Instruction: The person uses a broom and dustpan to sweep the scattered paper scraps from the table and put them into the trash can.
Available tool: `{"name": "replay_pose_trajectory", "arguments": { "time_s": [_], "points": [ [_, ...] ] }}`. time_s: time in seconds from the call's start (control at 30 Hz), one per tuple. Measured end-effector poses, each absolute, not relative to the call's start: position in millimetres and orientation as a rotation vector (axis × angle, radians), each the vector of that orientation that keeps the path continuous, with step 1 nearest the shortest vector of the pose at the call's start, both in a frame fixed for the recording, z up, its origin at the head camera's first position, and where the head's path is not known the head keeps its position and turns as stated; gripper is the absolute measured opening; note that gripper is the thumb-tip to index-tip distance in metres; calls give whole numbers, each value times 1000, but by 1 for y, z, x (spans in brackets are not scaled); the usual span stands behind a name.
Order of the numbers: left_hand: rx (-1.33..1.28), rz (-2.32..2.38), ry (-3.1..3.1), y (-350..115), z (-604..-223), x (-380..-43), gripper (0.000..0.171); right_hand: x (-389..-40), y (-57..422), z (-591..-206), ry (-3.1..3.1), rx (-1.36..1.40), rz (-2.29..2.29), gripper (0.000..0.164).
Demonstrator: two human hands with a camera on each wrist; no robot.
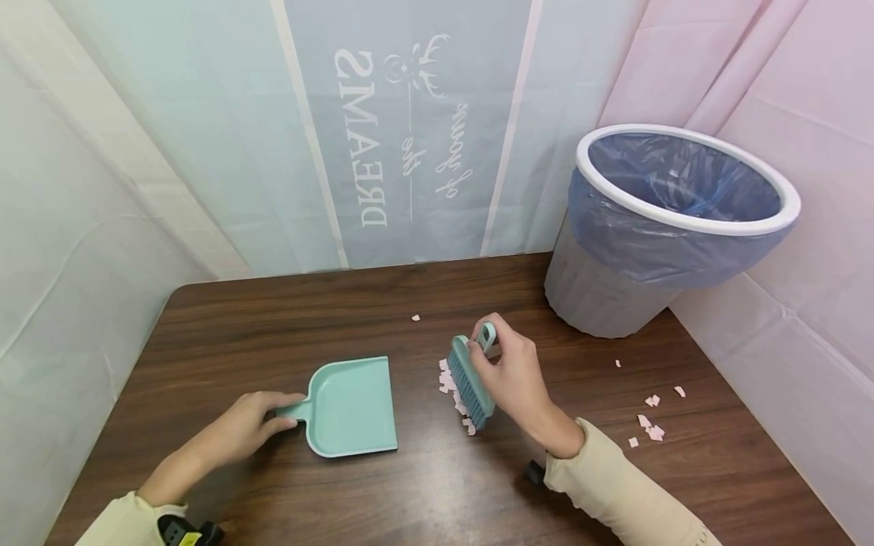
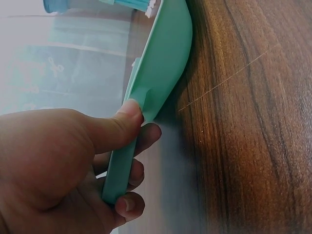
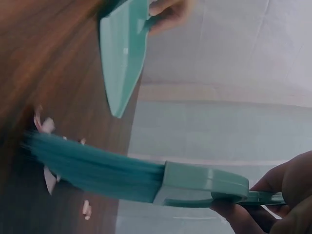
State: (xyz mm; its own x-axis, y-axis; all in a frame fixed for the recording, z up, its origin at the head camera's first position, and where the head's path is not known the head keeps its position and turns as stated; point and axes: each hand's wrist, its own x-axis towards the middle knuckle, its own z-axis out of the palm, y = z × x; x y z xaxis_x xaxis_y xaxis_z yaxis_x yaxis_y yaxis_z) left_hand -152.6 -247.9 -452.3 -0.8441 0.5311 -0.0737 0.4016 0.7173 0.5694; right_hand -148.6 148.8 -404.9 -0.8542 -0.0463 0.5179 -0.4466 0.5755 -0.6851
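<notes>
A mint-green dustpan (image 1: 351,408) lies on the wooden table, its wide lip facing right. My left hand (image 1: 247,426) grips its short handle, thumb on one side and fingers curled on the other, as the left wrist view shows. My right hand (image 1: 508,371) holds a small green hand brush (image 1: 471,383) by its handle. In the right wrist view the blue-green bristles (image 3: 92,168) reach down to the table. Against their left side lies a cluster of torn white paper scraps (image 1: 447,379), a short gap away from the dustpan's lip.
More paper scraps (image 1: 652,431) are scattered on the table's right side, and a single scrap (image 1: 416,318) lies farther back. A grey bin (image 1: 601,292) with a white rim and blue bag stands at the back right corner. Printed cloth (image 1: 423,243) hangs behind the table.
</notes>
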Motion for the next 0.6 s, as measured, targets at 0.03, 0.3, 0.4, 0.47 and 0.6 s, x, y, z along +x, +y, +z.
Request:
{"name": "replay_pose_trajectory", "arguments": {
  "time_s": [0.03,0.3,0.4,0.47,0.6],
  "points": [
    [742,814,2689,-248,-452,-153,38,-150,149,-403,-2355,403,1207,20],
    [739,809,2680,-249,-451,-155,38,-168,154,-382,-2324,435,1180,15],
    [739,812,2678,-248,-450,-155,38,-178,159,-376,-2313,487,1180,14],
    [739,817,2678,-248,-450,-154,38,-184,162,-375,-2306,541,1192,14],
    [732,820,2674,-248,-451,-153,39,-198,166,-378,-2306,650,1240,14]
  ]
}}
